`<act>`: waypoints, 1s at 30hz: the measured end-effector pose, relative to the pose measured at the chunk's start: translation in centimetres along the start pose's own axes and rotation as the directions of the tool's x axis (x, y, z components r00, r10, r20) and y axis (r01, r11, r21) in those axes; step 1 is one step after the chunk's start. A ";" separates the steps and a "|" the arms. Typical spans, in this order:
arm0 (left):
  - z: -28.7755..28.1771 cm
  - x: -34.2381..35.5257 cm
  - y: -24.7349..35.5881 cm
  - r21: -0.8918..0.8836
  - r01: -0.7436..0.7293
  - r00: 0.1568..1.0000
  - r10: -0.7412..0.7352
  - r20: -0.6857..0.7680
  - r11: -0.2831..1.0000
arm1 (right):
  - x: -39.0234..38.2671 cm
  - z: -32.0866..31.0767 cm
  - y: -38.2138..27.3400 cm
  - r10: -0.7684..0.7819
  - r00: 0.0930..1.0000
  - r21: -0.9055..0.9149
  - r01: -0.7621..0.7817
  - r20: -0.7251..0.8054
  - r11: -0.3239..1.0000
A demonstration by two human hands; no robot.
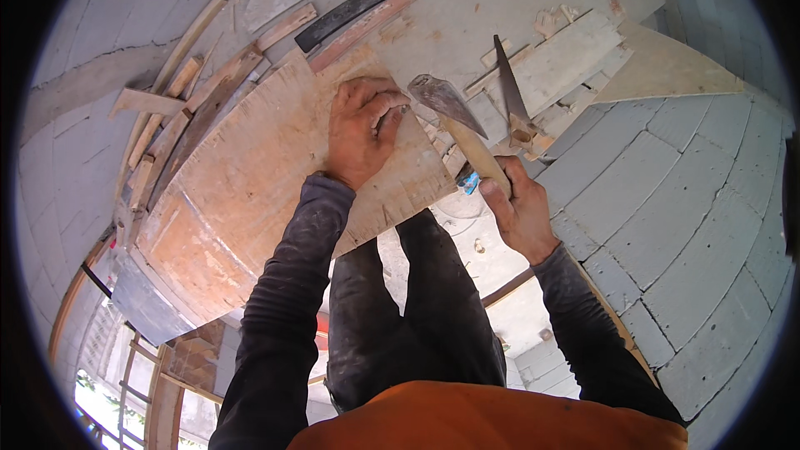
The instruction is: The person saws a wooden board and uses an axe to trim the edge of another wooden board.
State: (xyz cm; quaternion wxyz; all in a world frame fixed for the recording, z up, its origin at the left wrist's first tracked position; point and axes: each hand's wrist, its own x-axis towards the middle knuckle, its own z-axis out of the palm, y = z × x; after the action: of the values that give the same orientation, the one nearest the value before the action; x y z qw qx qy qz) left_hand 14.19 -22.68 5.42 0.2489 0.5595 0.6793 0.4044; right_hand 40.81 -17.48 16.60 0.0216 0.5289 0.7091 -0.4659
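A large worn plywood sheet (250,167) lies tilted in front of my legs, its face stained orange and scuffed. My left hand (364,129) rests on its upper part, fingers curled and pinched together near the right edge; whatever is between the fingertips is too small to make out. To the right, my right hand (523,212) is closed round the pale wooden handle of a hammer (450,106). The hammer's dark metal head, tapering toward one end, is raised beside the sheet's right edge, close to my left fingertips. Beyond it is a handsaw (510,87) with a wooden grip.
Timber strips (179,108) are piled along the left wall. A dark plank (358,10) and a reddish plank (367,29) lie beyond the sheet. Stacked boards (554,67) and offcuts are at the far right. A grey block wall (667,200) rises on the right.
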 end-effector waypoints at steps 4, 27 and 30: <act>-1.1 0.6 -0.1 0.091 -0.111 0.988 0.100 0.116 0.990 | -0.4 -0.4 0.5 0.063 0.998 0.004 -0.063 0.005 0.998; -2.8 3.2 -2.7 -0.009 -0.228 0.932 0.221 0.287 0.974 | -0.3 -0.5 1.0 -0.024 0.999 -0.017 0.025 0.024 1.000; -2.9 3.0 -3.0 -0.013 -0.228 0.927 0.221 0.302 0.974 | -0.3 -0.1 1.5 -0.008 0.999 -0.041 0.009 0.035 0.999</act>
State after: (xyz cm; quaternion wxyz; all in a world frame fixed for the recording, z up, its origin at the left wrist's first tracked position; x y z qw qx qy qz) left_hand 9.50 -20.71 4.84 0.2953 0.6913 0.5695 0.3326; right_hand 42.11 -17.64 15.86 0.0429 0.5170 0.7203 -0.4605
